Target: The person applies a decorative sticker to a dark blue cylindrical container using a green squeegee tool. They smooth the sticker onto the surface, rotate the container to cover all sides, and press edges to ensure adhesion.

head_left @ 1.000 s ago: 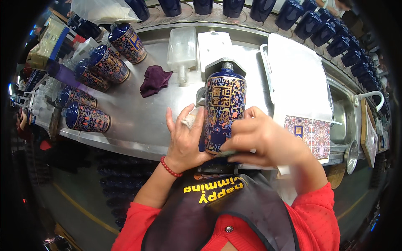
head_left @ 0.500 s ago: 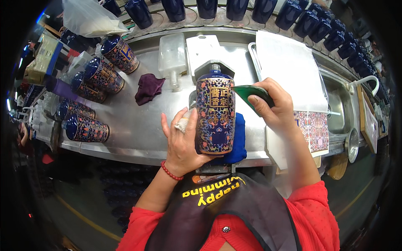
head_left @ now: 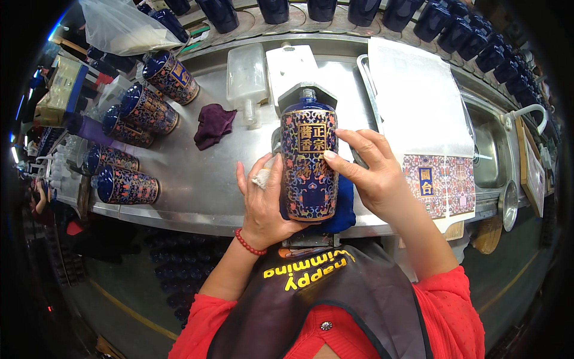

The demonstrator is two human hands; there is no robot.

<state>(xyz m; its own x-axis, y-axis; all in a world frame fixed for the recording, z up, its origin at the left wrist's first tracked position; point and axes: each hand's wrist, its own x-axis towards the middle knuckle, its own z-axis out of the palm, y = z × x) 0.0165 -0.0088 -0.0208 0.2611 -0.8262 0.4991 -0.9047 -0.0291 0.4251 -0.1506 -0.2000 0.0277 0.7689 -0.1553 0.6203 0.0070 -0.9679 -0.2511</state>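
Note:
A dark blue bottle (head_left: 311,173) wrapped in a floral label with gold lettering lies in front of me, its threaded neck pointing away. My left hand (head_left: 266,200) holds its left side and base, with a white wrapping on one finger. My right hand (head_left: 368,167) has its thumb and forefinger at the label's right edge, touching the bottle. Tucked under those fingers is a scraper (head_left: 359,157), mostly hidden, with only a dark sliver showing. A grey angular holder (head_left: 326,97) surrounds the neck end. Beneath the bottle's right side lies a blue cloth (head_left: 344,212).
Several labelled bottles (head_left: 149,107) stand at the left beside a crumpled purple cloth (head_left: 213,125). A clear flask-shaped container (head_left: 246,75) lies behind. White sheets (head_left: 409,96) and printed labels (head_left: 439,185) are at right, near a sink (head_left: 487,143). Plain blue bottles (head_left: 323,9) line the far conveyor.
My right hand has come down and left onto the label's right edge. The green scraper, earlier in plain sight, is now mostly hidden under it. Bottles on the conveyor have shifted right.

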